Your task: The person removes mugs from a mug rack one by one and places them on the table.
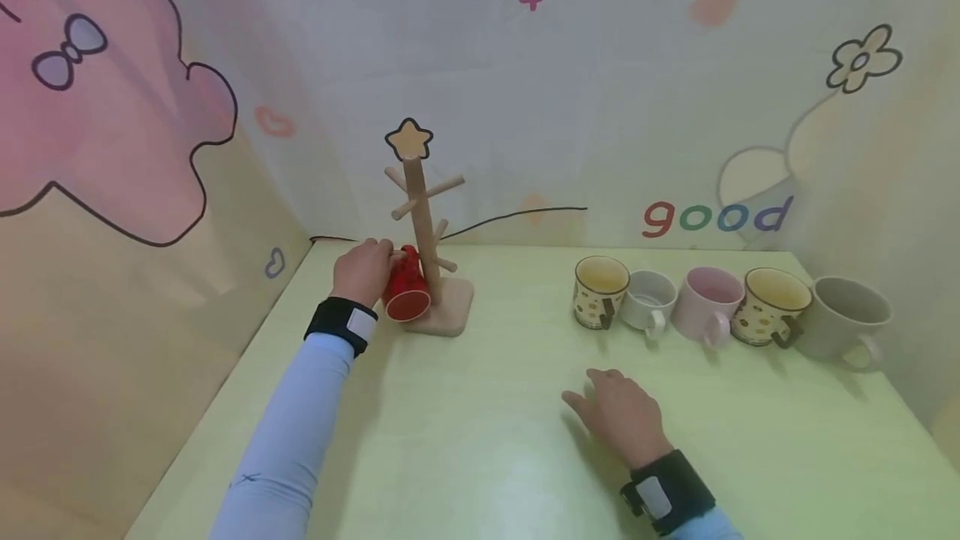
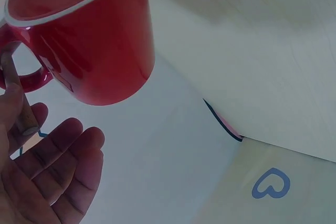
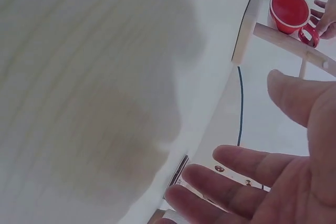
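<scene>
A red mug (image 1: pixel 406 283) with a white rim hangs tilted on a lower left peg of the wooden mug tree (image 1: pixel 422 227). In the left wrist view the peg (image 2: pixel 25 113) passes through the mug's handle (image 2: pixel 35 80). My left hand (image 1: pixel 362 271) is at that peg's outer end, the peg between thumb and index finger; its other fingers are loosely bent, off the mug's body. My right hand (image 1: pixel 621 415) hovers over the table's front right with fingers spread and holding nothing, as the right wrist view also shows.
At the right, a row holds a patterned yellow mug (image 1: pixel 597 294), a small white cup (image 1: pixel 648 300), a pink mug (image 1: pixel 707 305), a second patterned mug (image 1: pixel 771 307) and a large grey mug (image 1: pixel 843 319). The tree's upper pegs (image 1: pixel 446 185) stick out bare. A printed curtain backs the table (image 1: pixel 480 432).
</scene>
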`<state>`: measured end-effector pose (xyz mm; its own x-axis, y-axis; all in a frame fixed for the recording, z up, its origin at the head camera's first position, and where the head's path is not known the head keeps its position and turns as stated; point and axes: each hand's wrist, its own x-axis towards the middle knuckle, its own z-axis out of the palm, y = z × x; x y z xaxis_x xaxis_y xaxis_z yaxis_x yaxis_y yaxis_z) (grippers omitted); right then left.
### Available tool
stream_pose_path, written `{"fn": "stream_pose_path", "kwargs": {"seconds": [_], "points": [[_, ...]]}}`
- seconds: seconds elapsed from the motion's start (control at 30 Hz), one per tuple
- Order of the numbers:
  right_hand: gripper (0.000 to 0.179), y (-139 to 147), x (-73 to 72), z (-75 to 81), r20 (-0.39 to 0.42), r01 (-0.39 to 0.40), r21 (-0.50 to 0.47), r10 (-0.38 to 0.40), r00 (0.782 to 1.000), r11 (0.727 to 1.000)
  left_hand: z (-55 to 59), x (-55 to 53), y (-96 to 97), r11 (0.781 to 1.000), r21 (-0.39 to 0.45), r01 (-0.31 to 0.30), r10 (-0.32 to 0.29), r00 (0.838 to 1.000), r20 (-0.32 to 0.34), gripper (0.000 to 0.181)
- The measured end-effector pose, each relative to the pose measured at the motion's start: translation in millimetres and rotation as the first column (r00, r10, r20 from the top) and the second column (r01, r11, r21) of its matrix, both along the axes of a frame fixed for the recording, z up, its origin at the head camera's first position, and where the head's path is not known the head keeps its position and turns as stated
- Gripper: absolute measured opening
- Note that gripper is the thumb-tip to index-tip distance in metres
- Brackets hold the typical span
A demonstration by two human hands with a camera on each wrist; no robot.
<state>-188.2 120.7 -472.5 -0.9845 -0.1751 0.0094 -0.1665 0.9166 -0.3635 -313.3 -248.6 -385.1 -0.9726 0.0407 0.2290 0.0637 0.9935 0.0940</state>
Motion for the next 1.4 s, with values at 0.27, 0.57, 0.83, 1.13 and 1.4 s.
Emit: {"fn": "stream_pose_path", "kwargs": {"seconds": [0.27,0.57,0.83,1.13,1.4], "points": [[0.06,2,-0.1,4.9,-0.006,-0.003,-0.002,0.003,1.0,1.0,2.3,1.5,12.0,1.0,-0.02,-0.016,0.017,1.0,0.013,0.031],[0.06,0,-0.6,8.0,0.015,-0.003,0.003,0.003,1.0,1.0,3.0,8.6,17.2,0.999,0.003,-0.032,0.032,0.999,-0.003,0.033],[0.059,-2,0.2,6.6,0.009,-0.01,-0.003,0.01,1.0,1.0,-1.5,13.1,20.1,0.995,0.067,-0.068,0.067,0.998,0.008,0.034],[0.058,-3,2.5,4.1,0.0,-0.018,-0.016,0.018,1.0,1.0,-27.6,22.2,10.0,0.919,0.353,-0.176,0.174,0.984,0.037,0.066],[0.056,-3,1.7,1.4,-0.02,-0.021,-0.009,0.021,1.0,1.0,-48.8,23.2,-9.6,0.728,0.627,-0.278,0.161,0.958,0.238,0.089]]}}
